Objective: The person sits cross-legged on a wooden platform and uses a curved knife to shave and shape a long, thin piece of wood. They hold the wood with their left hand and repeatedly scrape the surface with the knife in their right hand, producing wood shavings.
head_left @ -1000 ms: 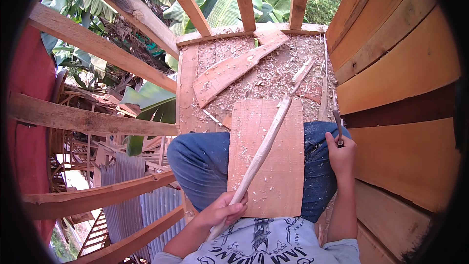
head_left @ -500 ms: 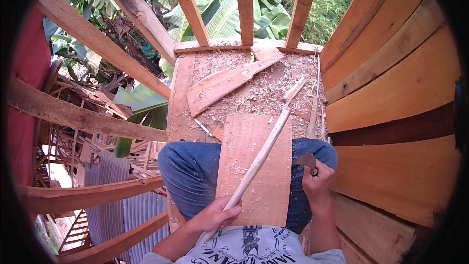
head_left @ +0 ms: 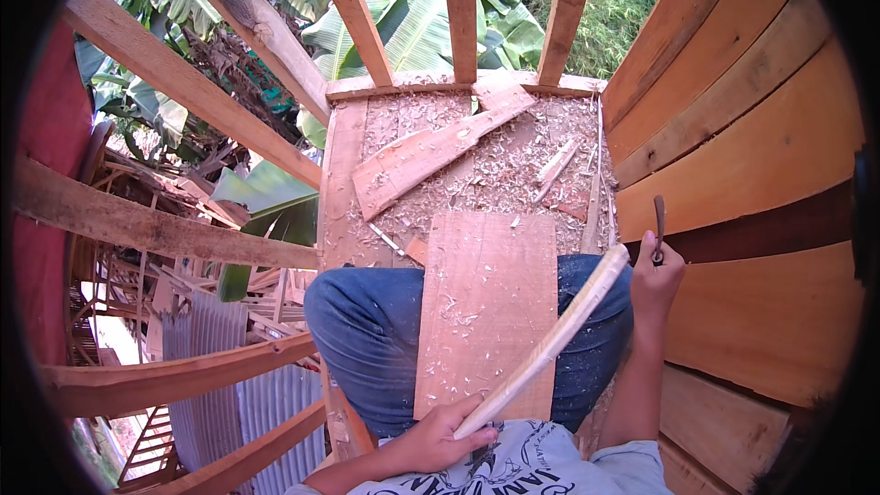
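Note:
My left hand [head_left: 451,434] is wrapped round the lower end of a pale, whittled wooden stick [head_left: 550,346]. The stick slants up to the right across my lap, and its far end reaches close to my right hand [head_left: 656,280]. That hand is closed on the handle of a knife [head_left: 659,215], whose short dark blade points upward, seen nearly edge-on. Blade and stick are apart. A flat wooden board [head_left: 490,302] rests on my crossed legs, sprinkled with shavings. Most of the knife's handle is hidden in my fist.
Shavings cover the plank floor [head_left: 344,156] ahead. A cut wooden piece [head_left: 431,158] lies there, with a splintered offcut [head_left: 557,165] to its right. Wooden slats [head_left: 463,18] rise in front and at left; a plank wall [head_left: 733,165] stands close on my right.
My right hand has moved up and right with the knife, off my knee. My left hand has shifted right, and the stick now tilts lower toward the right.

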### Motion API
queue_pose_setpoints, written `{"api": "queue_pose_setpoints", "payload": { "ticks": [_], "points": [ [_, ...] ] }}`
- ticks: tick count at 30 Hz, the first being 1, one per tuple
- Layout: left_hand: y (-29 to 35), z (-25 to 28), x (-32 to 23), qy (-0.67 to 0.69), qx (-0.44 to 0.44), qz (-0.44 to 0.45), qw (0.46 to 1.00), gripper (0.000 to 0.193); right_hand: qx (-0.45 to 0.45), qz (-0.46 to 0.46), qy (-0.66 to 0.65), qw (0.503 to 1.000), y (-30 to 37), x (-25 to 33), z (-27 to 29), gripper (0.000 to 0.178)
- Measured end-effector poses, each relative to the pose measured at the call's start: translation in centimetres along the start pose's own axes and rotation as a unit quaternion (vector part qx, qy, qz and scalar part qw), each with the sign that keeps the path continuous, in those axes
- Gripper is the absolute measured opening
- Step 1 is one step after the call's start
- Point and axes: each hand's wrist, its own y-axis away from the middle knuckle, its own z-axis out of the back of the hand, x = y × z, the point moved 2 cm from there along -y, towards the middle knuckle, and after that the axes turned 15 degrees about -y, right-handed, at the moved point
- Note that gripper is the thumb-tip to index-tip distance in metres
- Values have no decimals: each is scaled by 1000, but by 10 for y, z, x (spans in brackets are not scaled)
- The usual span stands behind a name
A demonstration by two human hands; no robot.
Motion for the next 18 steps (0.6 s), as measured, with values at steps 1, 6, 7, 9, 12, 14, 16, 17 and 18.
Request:
{"api": "queue_pose_setpoints", "payload": {
  "ticks": [1, 6, 7, 9, 12, 14, 16, 17, 18],
  "points": [
    [-1, 8, 2, 30, -27, 15, 999, 24, 24, -15, -15, 999, 9, 12, 2, 31],
    [-3, 23, 13, 98, -45, 29, 994, 21, 218, 116, -67, 967, 79, 57, -22, 42],
    [-2, 23, 11, 108, -34, 37, 993, 21, 241, 135, -72, 958, 86, 62, -25, 45],
    [0, 19, 6, 127, -13, 54, 990, 20, 284, 172, -80, 940, 97, 69, -27, 51],
    [5, 15, 4, 63, -50, 11, 997, 19, 202, 187, -43, 960, 77, 52, -29, 56],
    [2, 12, 2, 60, -51, -17, 997, 23, 188, 210, -23, 959, 63, 43, -26, 54],
    [5, 12, 10, 69, -32, 9, 997, 20, 205, 183, -78, 958, 75, 49, -26, 56],
    [5, 12, 9, 60, -30, 2, 998, 20, 224, 222, -59, 947, 81, 62, -21, 57],
    [5, 12, 7, 51, -28, -4, 998, 20, 221, 236, -61, 944, 80, 62, -20, 56]
  ]
}}
